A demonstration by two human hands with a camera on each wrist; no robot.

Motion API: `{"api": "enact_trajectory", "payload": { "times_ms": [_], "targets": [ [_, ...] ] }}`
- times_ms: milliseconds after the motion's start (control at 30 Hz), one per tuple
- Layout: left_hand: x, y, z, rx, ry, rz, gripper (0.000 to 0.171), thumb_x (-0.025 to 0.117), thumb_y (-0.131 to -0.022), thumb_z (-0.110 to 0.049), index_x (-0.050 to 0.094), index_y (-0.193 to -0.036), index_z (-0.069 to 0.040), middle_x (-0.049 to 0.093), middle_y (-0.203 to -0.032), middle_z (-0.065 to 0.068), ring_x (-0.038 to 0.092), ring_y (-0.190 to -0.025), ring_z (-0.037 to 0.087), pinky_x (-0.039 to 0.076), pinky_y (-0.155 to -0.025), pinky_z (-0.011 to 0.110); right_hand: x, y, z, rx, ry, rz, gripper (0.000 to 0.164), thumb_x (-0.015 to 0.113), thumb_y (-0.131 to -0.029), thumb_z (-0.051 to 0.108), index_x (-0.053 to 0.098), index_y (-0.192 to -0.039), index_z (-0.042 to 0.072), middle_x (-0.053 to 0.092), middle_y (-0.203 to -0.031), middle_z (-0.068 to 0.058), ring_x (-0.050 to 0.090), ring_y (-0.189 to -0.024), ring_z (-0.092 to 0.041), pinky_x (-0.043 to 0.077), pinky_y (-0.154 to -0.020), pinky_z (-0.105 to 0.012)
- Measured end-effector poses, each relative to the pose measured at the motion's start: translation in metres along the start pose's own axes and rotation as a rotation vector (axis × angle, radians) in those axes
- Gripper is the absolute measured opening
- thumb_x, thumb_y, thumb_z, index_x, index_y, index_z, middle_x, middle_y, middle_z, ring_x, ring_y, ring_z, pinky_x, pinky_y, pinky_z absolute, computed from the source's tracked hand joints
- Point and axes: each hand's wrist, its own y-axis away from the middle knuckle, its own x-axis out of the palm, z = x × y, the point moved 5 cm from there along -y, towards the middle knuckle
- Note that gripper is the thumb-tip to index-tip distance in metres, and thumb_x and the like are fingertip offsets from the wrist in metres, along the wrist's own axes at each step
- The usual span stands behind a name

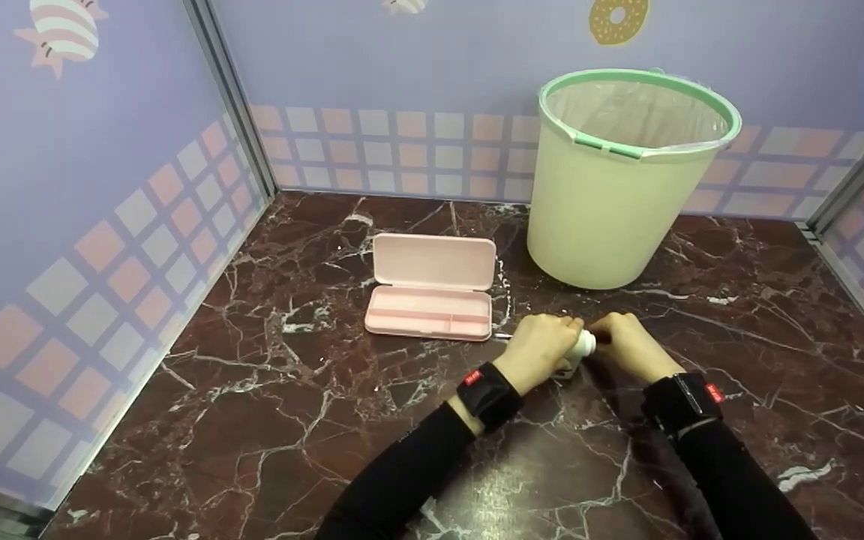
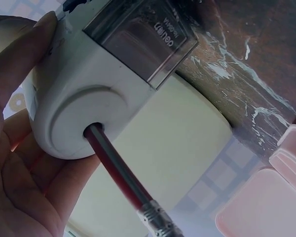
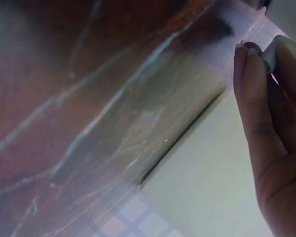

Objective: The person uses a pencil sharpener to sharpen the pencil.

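Note:
My left hand (image 1: 541,346) grips a white crank pencil sharpener (image 2: 74,84) with a clear dark shavings drawer (image 2: 148,42). A red and grey striped pencil (image 2: 119,165) is in the sharpener's round hole, its metal-banded end sticking out. In the head view only the pencil's end (image 1: 502,336) shows, left of the left hand. On the sharpener's other side, my right hand (image 1: 633,346) has thumb and fingers closed on a small pale knob (image 3: 270,57), apparently the crank handle. The fingers hide most of that knob. Much of the sharpener (image 1: 570,363) is covered by the left hand in the head view.
An open pink pencil case (image 1: 432,289) with compartments lies left of the hands, lid raised toward the wall. Behind the hands stands a pale yellow-green bin (image 1: 604,202) with a green rim and a clear liner. Patterned walls (image 1: 402,60) border the dark marbled tabletop (image 1: 289,420).

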Motion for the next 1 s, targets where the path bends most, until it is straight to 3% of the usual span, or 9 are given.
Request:
{"api": "enact_trajectory", "payload": {
  "times_ms": [267,433,600,667,800,1000],
  "targets": [
    [0.002,-0.001,-0.001,-0.027,0.009,0.036,0.053,0.08,-0.075,-0.048,0.065,-0.119,-0.022,0.072,-0.105,-0.01,0.07,-0.089,0.009,0.058,-0.071,0.025,0.0,0.013,0.007,-0.012,-0.081,0.118,0.008,0.077,-0.073,-0.001,0.07,-0.07,0.002,0.068,-0.065,-0.004,0.049,-0.055,-0.006,0.045,-0.053,-0.023],
    [0.001,0.0,-0.003,-0.041,0.028,0.001,0.049,0.082,-0.072,-0.047,0.066,-0.11,-0.022,0.073,-0.1,-0.01,0.071,-0.086,0.01,0.058,-0.068,0.025,-0.004,0.025,0.016,-0.039,-0.123,0.201,0.011,0.079,-0.073,0.001,0.07,-0.067,0.004,0.068,-0.062,-0.002,0.049,-0.053,0.001,0.045,-0.051,-0.019],
    [0.002,0.001,-0.003,-0.059,0.05,-0.02,0.047,0.084,-0.07,-0.043,0.067,-0.108,-0.021,0.073,-0.098,-0.01,0.071,-0.083,0.01,0.058,-0.066,0.025,-0.012,0.034,0.027,-0.009,-0.207,0.277,0.013,0.076,-0.075,0.001,0.068,-0.066,0.005,0.06,-0.058,0.003,0.045,-0.05,0.002,0.04,-0.046,-0.018],
    [0.001,0.001,-0.002,-0.066,0.052,-0.028,0.048,0.085,-0.069,-0.042,0.068,-0.108,-0.022,0.073,-0.098,-0.01,0.071,-0.083,0.01,0.058,-0.066,0.025,-0.016,0.037,0.031,-0.004,-0.216,0.275,0.013,0.075,-0.075,0.001,0.067,-0.066,0.006,0.058,-0.058,0.005,0.044,-0.049,0.002,0.038,-0.045,-0.017],
    [-0.001,0.003,-0.002,-0.073,0.05,-0.042,0.049,0.086,-0.068,-0.041,0.069,-0.109,-0.022,0.073,-0.097,-0.01,0.071,-0.083,0.009,0.058,-0.066,0.025,-0.028,0.04,0.039,-0.013,-0.199,0.242,0.009,0.076,-0.078,0.003,0.07,-0.072,0.005,0.067,-0.065,0.0,0.049,-0.054,0.003,0.045,-0.049,-0.017],
    [-0.004,0.003,-0.004,-0.07,0.025,-0.102,0.034,0.082,-0.074,-0.032,0.07,-0.105,-0.023,0.073,-0.092,-0.011,0.069,-0.076,0.007,0.056,-0.061,0.022,-0.055,0.034,0.04,0.072,-0.211,0.078,0.005,0.074,-0.085,0.007,0.074,-0.084,0.002,0.074,-0.077,-0.01,0.058,-0.053,-0.003,0.051,-0.049,-0.022]
  ]
}}
